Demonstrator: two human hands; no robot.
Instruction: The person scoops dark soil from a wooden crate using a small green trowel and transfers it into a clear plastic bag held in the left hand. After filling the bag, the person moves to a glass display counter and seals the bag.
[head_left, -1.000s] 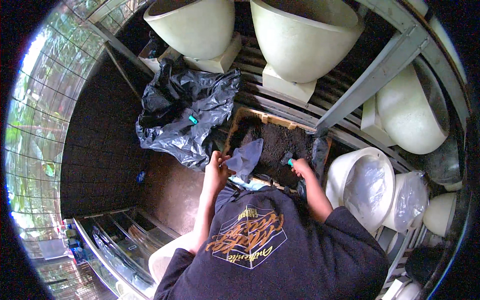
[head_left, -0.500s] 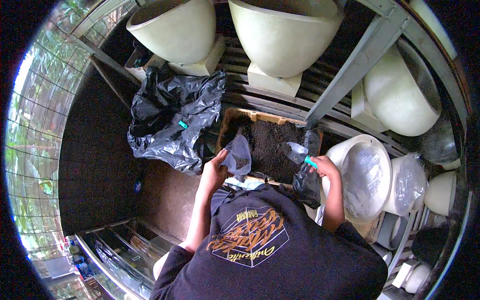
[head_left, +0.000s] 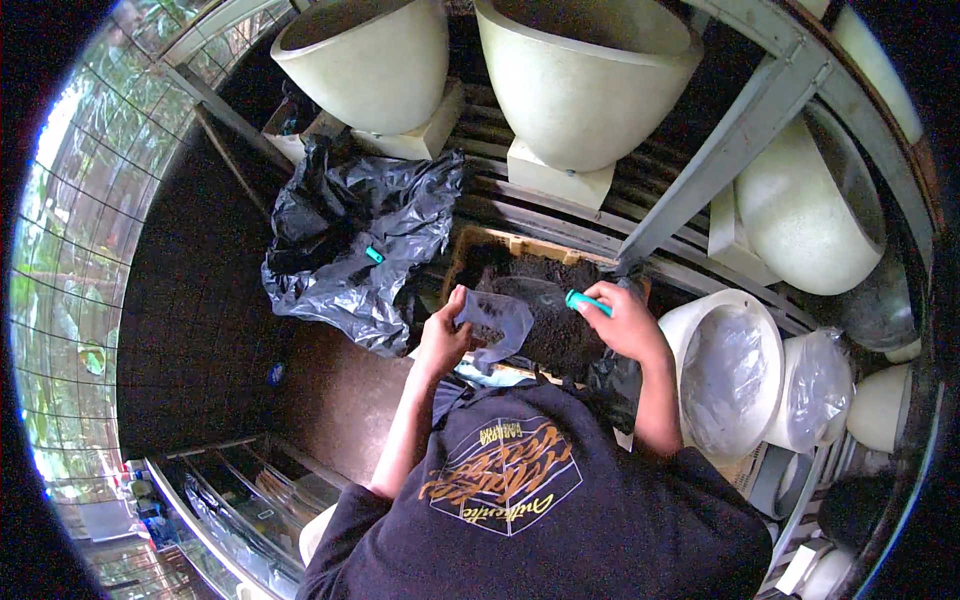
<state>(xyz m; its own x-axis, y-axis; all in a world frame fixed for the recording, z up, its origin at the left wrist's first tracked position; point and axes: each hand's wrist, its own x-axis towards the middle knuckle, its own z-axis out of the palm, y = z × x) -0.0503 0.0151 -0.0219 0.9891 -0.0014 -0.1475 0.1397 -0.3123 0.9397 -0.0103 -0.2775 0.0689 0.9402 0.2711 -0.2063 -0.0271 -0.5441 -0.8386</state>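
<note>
My left hand (head_left: pixel 443 338) grips the edge of a small clear plastic bag (head_left: pixel 508 322), its mouth spread and some dark material inside. My right hand (head_left: pixel 632 325) is closed on the teal handle of a hand trowel (head_left: pixel 590 303). The trowel's clear-looking blade points left, close to the bag's mouth; whether they touch I cannot tell. Both hands are over a tan crate (head_left: pixel 516 244) filled with dark, crumbly soil (head_left: pixel 568 342). Left of the crate lies a crumpled black plastic bag (head_left: pixel 330 215), with a small teal object (head_left: pixel 374 254) on it.
Large cream pots (head_left: pixel 590 90) stand on a slatted rack beyond the crate. A slanted metal post (head_left: pixel 710 160) rises at its right. Also on the right is a cream pot lined with clear plastic (head_left: pixel 730 370). Wire mesh (head_left: pixel 80 270) and a dark screen (head_left: pixel 190 310) bound the left side.
My right hand has brought the trowel left, from the crate's right side toward the bag. The bag has shifted slightly right and its mouth is wider. The view has tilted a little.
</note>
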